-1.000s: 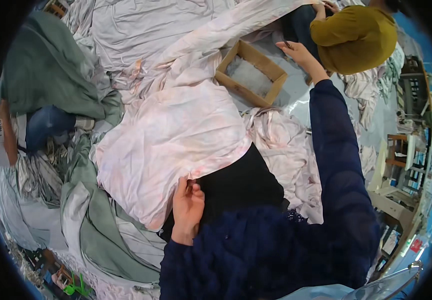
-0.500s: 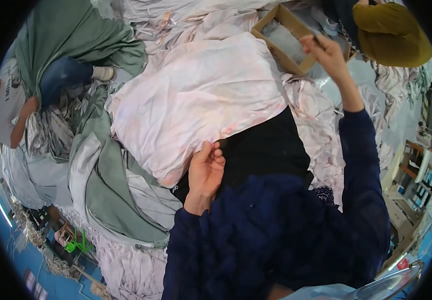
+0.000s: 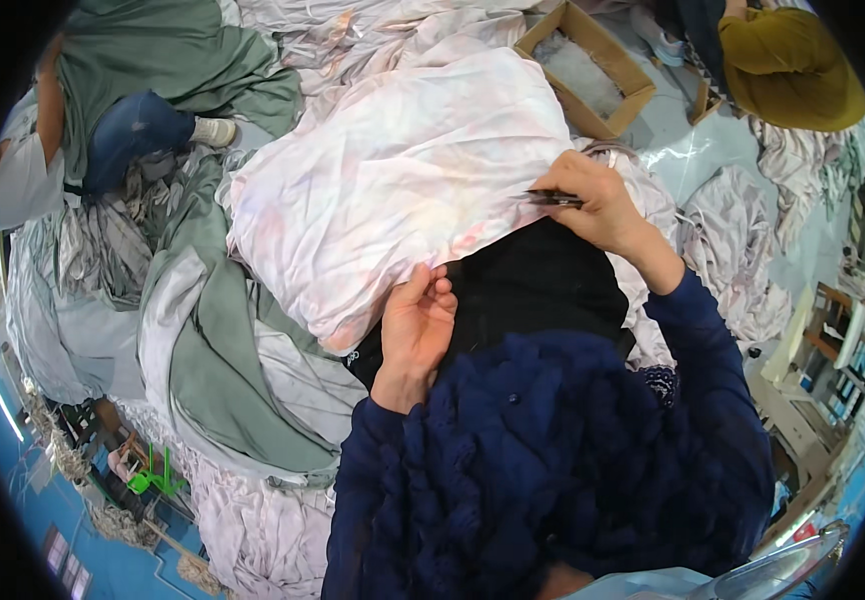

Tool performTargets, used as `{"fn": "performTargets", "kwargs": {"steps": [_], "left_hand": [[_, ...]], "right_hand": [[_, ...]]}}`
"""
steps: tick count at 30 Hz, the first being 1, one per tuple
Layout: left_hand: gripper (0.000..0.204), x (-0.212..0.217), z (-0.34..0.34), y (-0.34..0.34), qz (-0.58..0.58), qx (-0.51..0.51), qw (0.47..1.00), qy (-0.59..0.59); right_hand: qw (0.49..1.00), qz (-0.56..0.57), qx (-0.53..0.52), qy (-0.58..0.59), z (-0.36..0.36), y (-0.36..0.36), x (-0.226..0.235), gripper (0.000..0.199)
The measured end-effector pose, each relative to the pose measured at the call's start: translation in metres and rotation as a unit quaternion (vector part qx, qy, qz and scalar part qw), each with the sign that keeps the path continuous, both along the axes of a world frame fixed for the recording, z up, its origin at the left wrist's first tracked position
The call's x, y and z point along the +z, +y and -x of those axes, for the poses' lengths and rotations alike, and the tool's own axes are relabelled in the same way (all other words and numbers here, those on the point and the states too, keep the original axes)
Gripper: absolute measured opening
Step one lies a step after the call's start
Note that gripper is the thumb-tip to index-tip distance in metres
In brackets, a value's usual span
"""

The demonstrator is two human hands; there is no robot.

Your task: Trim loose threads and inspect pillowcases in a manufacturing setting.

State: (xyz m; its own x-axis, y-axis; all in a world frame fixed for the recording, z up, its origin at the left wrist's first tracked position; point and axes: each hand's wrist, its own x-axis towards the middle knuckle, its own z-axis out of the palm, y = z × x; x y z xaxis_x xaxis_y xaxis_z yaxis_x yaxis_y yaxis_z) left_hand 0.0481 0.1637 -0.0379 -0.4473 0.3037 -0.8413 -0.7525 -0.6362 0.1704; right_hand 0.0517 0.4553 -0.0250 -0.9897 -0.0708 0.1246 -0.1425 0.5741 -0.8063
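Note:
A pale cloth with faint pink and yellow tints point(image 3: 403, 170) lies spread over my lap, its near edge running across my black trousers point(image 3: 543, 285). My left hand point(image 3: 419, 325) pinches that edge between thumb and fingers, palm turned up. Small dark thread snips point(image 3: 555, 198) sit in the closed fingers of my right hand point(image 3: 598, 203). Their pointed tips face left, over the cloth near its right-hand edge. Whether the blades touch the fabric, I cannot tell.
An open cardboard box point(image 3: 608, 75) with whitish material inside stands beyond the cloth. Heaped pale fabric and green fabric point(image 3: 218, 400) surround me. One person in jeans point(image 3: 138, 135) sits at far left holding green cloth; another in mustard clothing point(image 3: 798, 70) is at far right.
My right hand has come down and left from beside the box to the cloth's edge, bringing the snips into clear view. My left hand keeps its pinch on the edge.

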Motion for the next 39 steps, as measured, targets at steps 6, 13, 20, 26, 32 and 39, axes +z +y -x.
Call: {"fn": "performTargets", "kwargs": {"steps": [6, 13, 20, 26, 32, 39], "left_hand": [[0.007, 0.001, -0.001, 0.001, 0.004, 0.002, 1.000, 0.014], [0.007, -0.002, -0.001, 0.002, 0.007, 0.010, 1.000, 0.017], [0.007, -0.003, -0.001, 0.000, 0.020, 0.013, 1.000, 0.010], [0.007, -0.003, 0.000, 0.001, 0.016, 0.007, 1.000, 0.007], [0.007, -0.006, -0.002, 0.000, 0.015, 0.006, 1.000, 0.007], [0.008, -0.005, -0.002, -0.001, 0.013, 0.011, 1.000, 0.002]], "right_hand": [[0.992, -0.107, 0.058, 0.012, 0.009, -0.013, -0.008, 0.030], [0.999, -0.053, 0.002, 0.003, 0.006, 0.000, -0.023, 0.013], [0.980, 0.081, -0.173, -0.059, -0.007, 0.017, -0.029, 0.005], [0.999, 0.001, -0.033, 0.012, -0.003, -0.002, -0.012, 0.017], [0.988, -0.133, 0.084, 0.012, 0.006, -0.022, -0.001, 0.029], [0.995, -0.095, -0.034, 0.019, 0.002, 0.001, -0.023, 0.013]]}}
